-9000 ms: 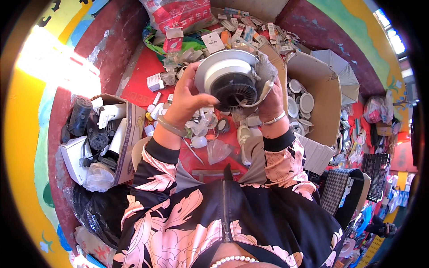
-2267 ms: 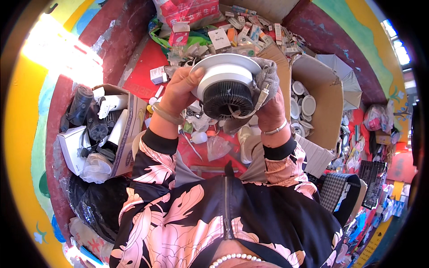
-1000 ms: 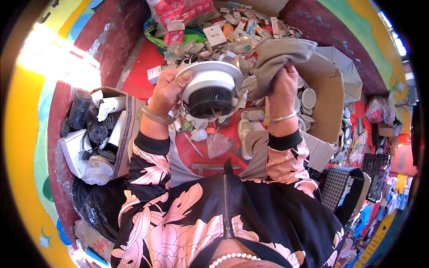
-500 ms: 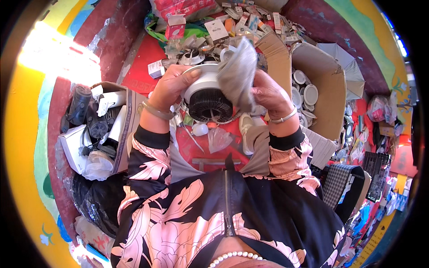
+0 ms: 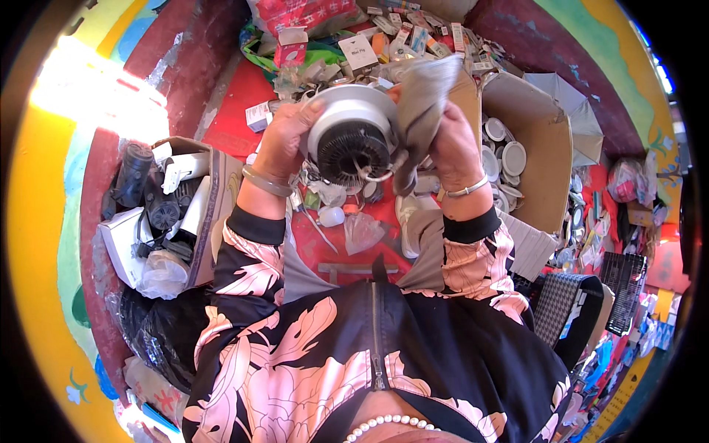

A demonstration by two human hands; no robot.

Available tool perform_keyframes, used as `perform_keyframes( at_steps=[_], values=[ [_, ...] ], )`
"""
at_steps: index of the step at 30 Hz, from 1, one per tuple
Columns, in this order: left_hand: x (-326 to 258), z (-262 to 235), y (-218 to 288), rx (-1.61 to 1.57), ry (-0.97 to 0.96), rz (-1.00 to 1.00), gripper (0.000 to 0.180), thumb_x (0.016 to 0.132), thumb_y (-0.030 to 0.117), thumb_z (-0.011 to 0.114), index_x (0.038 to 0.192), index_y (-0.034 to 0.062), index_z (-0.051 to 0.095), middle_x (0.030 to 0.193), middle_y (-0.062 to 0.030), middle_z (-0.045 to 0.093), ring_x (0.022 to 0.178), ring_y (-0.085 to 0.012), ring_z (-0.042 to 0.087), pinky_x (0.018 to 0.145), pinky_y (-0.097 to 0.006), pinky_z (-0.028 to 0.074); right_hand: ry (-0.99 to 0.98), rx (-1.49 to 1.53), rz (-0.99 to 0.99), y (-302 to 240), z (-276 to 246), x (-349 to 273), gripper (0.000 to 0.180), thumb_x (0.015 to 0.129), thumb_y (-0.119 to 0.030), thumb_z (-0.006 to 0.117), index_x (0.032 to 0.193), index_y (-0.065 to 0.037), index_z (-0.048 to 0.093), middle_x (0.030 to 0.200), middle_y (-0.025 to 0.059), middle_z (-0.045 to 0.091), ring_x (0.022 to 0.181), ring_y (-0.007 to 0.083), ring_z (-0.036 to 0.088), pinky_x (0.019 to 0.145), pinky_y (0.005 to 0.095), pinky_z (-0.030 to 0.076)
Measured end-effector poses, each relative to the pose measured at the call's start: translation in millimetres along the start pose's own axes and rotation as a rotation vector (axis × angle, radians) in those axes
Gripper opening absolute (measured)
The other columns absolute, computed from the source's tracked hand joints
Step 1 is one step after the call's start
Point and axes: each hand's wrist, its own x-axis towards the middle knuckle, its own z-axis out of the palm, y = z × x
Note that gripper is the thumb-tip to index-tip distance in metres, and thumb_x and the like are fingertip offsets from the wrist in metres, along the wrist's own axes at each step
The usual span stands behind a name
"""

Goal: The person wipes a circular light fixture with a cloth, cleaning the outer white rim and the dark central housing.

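Note:
Out in front of me, my left hand (image 5: pixel 286 140) grips the rim of a round downlight (image 5: pixel 354 148). It has a white ring and a black finned heat sink, tilted toward me, with a short white wire hanging from it. My right hand (image 5: pixel 455 151) is closed on a grey cloth (image 5: pixel 422 114), blurred by motion. The cloth hangs against the right side of the downlight's ring. Its contact with the rim is partly hidden behind the folds.
On the right, a cardboard box (image 5: pixel 545 159) holds several white round lamps (image 5: pixel 512 157). A box (image 5: pixel 221 210) of black and white fixtures stands left. Small packages (image 5: pixel 436 44) pile up at the back. A white bulb (image 5: pixel 331 215) and a clear plastic bag (image 5: pixel 363 231) lie on the red floor.
The downlight has tipped so that more of its finned back and wire shows. The cloth has shifted to the right, from across the ring's front to its right edge.

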Motion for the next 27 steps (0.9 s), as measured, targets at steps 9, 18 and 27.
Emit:
perform_keyframes(
  at_steps=[9,18,27],
  values=[
    [2,-41,-20,-0.446,0.077,0.057,0.069,0.083,0.043,0.053,0.135,0.0003,0.036,0.135,-0.0258,0.040,0.123,-0.0402,0.044,0.101,-0.053,0.040,0.093,-1.408,-0.236,-18,-47,17,0.028,0.079,0.002,0.052,0.106,0.004,0.058,0.089,0.0090,0.064,0.078,0.0137,0.060,0.072,0.0233,0.047],
    [1,-26,-12,-0.585,0.093,0.120,0.048,0.090,0.029,0.043,0.125,-0.0030,0.044,0.116,-0.0211,0.056,0.103,-0.0316,0.058,0.091,-0.044,0.049,-0.074,0.116,-0.232,-32,8,-14,0.021,0.086,0.003,0.051,0.106,0.001,0.057,0.099,0.0057,0.063,0.087,0.0112,0.060,0.080,0.0228,0.048],
    [2,-7,-1,-0.649,-0.056,0.300,0.040,0.095,0.022,0.039,0.123,-0.0056,0.046,0.112,-0.0191,0.059,0.102,-0.0285,0.060,0.092,-0.041,0.048,0.011,-0.960,-0.928,7,54,-17,0.033,0.074,0.008,0.058,0.104,-0.004,0.059,0.102,0.0094,0.064,0.093,0.0258,0.057,0.084,0.0318,0.045]
  ],
)
